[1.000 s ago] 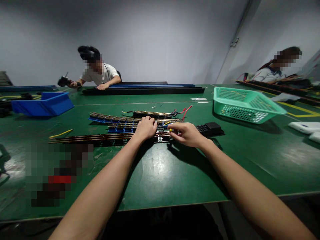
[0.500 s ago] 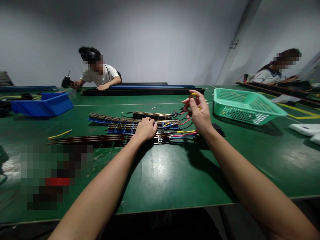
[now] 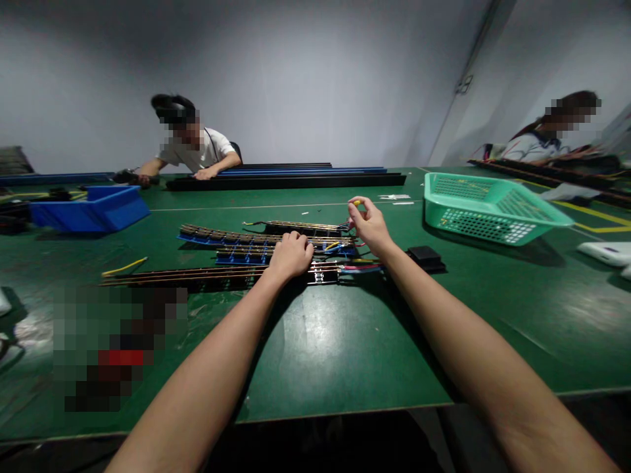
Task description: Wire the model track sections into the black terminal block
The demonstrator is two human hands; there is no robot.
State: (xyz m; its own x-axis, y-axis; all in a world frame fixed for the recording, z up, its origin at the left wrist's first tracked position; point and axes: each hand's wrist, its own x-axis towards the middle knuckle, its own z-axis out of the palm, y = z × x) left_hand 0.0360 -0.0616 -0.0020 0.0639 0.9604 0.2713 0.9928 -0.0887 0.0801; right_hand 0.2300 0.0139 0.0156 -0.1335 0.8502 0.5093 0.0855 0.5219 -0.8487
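My left hand (image 3: pixel 292 255) lies over the middle of several narrow strips, its fingers curled down on a blue-based strip (image 3: pixel 236 255) with metal rods along it. In front of that lies a longer black strip (image 3: pixel 182 277) with copper-coloured rods, crossing under my left wrist. My right hand (image 3: pixel 371 226) is raised at the strips' right ends, thumb and fingers pinched on a small yellow piece (image 3: pixel 357 203); its kind is unclear. Below this hand, red and blue wires (image 3: pixel 362 268) run from the long strip towards a black block (image 3: pixel 426 258). A shorter rodded strip (image 3: pixel 305 226) lies behind.
A green perforated basket (image 3: pixel 493 213) stands at right, a blue bin (image 3: pixel 91 210) at left. Long black profiles (image 3: pixel 296 180) lie across the back, before a co-worker in a white top (image 3: pixel 197 154). Another person (image 3: pixel 537 148) sits at far right. White scraps (image 3: pixel 394 197) lie near the basket.
My right hand has moved left and slightly down, its fingers closer together around the yellow piece. My left hand stays on the strips. The co-worker opposite has lowered a dark power tool to the table.
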